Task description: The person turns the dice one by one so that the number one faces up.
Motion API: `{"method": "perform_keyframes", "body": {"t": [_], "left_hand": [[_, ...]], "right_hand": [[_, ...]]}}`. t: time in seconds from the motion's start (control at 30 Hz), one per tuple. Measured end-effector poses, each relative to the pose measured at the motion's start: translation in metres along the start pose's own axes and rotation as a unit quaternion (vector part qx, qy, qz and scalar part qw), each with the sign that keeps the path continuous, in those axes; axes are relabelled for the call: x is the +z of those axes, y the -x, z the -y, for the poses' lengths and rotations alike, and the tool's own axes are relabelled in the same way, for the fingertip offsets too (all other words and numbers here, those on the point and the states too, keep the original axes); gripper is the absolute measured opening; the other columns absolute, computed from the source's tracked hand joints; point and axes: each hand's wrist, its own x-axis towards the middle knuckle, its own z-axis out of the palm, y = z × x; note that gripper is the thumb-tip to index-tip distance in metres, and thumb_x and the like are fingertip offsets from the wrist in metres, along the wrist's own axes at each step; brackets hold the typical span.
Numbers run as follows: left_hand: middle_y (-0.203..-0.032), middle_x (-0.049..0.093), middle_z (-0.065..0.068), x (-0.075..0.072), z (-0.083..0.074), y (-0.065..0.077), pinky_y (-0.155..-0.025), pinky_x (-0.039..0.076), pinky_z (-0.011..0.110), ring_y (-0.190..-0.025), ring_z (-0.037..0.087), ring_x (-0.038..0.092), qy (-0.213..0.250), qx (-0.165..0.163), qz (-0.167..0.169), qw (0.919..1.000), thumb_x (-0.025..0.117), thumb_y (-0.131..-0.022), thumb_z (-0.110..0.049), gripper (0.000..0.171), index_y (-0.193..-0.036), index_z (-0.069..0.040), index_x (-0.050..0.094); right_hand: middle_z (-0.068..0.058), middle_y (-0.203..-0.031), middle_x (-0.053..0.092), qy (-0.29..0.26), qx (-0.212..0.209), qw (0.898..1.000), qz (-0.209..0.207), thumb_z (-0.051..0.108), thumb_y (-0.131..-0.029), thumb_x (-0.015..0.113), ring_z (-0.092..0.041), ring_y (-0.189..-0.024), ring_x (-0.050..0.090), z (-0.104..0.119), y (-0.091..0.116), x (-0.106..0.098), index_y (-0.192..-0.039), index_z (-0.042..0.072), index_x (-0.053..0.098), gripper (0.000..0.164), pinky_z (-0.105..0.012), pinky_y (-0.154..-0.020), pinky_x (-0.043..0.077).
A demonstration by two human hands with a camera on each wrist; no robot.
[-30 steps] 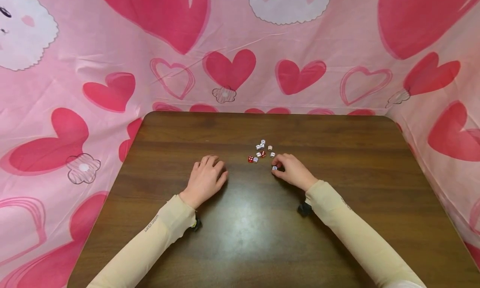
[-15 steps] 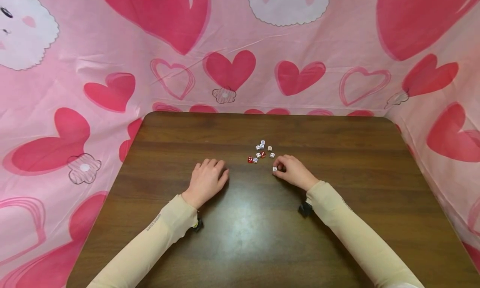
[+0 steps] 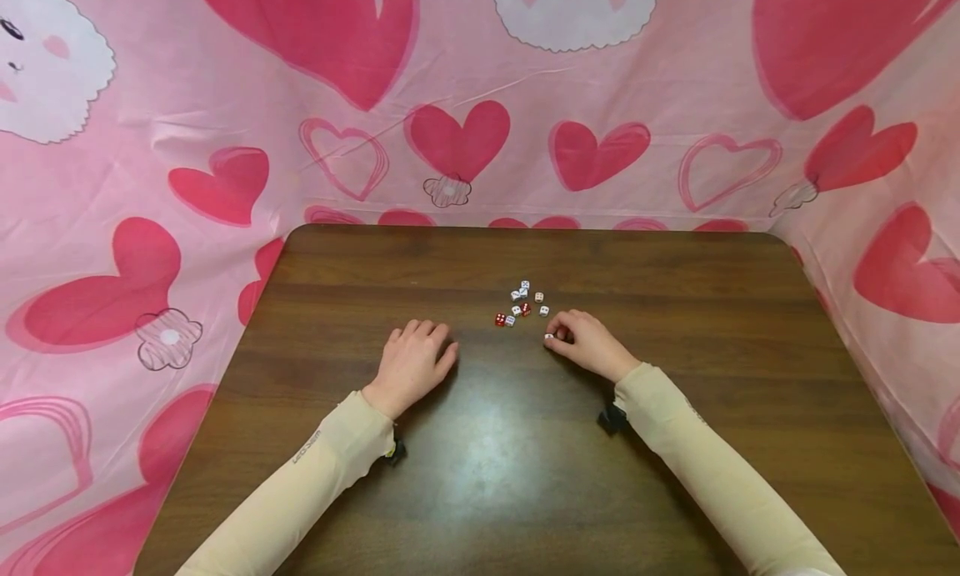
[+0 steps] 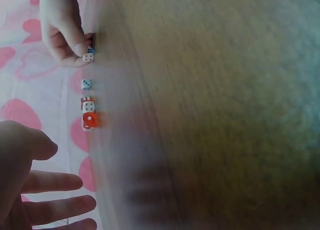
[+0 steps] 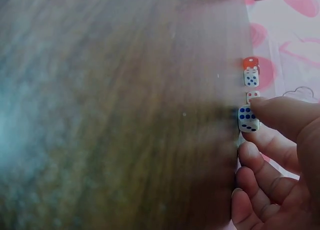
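Observation:
My right hand (image 3: 588, 343) pinches a white die (image 5: 248, 119) with blue pips between thumb and fingers, close to the tabletop. In the head view only a bit of that die shows past the fingertips. To the left and beyond this hand lies a loose cluster of small dice; the white die (image 3: 544, 311) is the one closest to it. A red die (image 3: 500, 319) sits at the cluster's left end, and a second red die (image 3: 526, 309) is among the white ones. My left hand (image 3: 411, 363), fingers spread and relaxed, rests on the table left of the dice, holding nothing.
The brown wooden table (image 3: 675, 493) has rounded far corners. Behind it and at both sides hangs a pink cloth (image 3: 615, 84) printed with hearts. A small black device (image 3: 611, 419) is strapped under the right wrist.
The white die has turned in my right fingers: its upper face went from several pips to fewer, and it is now more covered. The left hand has shifted very slightly; the other dice stayed put.

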Motion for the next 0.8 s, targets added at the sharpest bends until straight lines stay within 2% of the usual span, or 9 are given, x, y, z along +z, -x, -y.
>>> {"method": "perform_keyframes", "body": {"t": [0.13,0.33,0.57,0.8], "left_hand": [[-0.105,0.073,0.012,-0.0005,0.0004,0.0004,-0.08,0.051,0.051,-0.099,0.035,0.065,0.001,-0.004,0.006,1.0,0.063,-0.104,-0.031,0.027,-0.117,-0.009,0.074],[-0.104,0.073,0.012,-0.0005,0.0003,0.0011,-0.079,0.051,0.05,-0.098,0.034,0.065,0.002,-0.008,0.006,0.9999,0.061,-0.105,-0.034,0.03,-0.114,-0.009,0.074],[-0.112,0.073,0.013,-0.0019,-0.0009,-0.001,-0.085,0.051,0.052,-0.105,0.035,0.064,0.011,-0.034,0.041,0.9985,0.049,-0.109,-0.044,0.043,-0.114,-0.009,0.074],[-0.115,0.073,0.013,-0.0036,-0.0007,-0.0008,-0.088,0.05,0.053,-0.108,0.035,0.063,0.014,-0.041,0.053,0.9977,0.046,-0.109,-0.046,0.047,-0.114,-0.009,0.074]], "right_hand": [[-0.001,-0.085,0.059,-0.002,-0.001,1.0,0.001,0.017,-0.093,0.078,-0.019,-0.083,0.053,-0.0007,0.0002,0.0008,-0.097,0.01,0.068,0.013,-0.039,-0.079,0.044],[0.0,-0.085,0.061,-0.008,0.01,1.0,-0.001,0.021,-0.097,0.074,-0.018,-0.082,0.054,0.0019,0.0004,0.0002,-0.098,0.011,0.069,0.011,-0.038,-0.078,0.045],[0.0,-0.086,0.06,-0.011,0.011,1.0,0.002,0.022,-0.096,0.076,-0.018,-0.083,0.054,0.0003,0.0006,0.0001,-0.098,0.011,0.068,0.013,-0.038,-0.078,0.044],[0.0,-0.085,0.058,-0.009,0.014,1.0,0.01,0.021,-0.095,0.077,-0.019,-0.082,0.053,0.0,-0.0001,0.0,-0.098,0.011,0.068,0.014,-0.038,-0.078,0.044]]}}
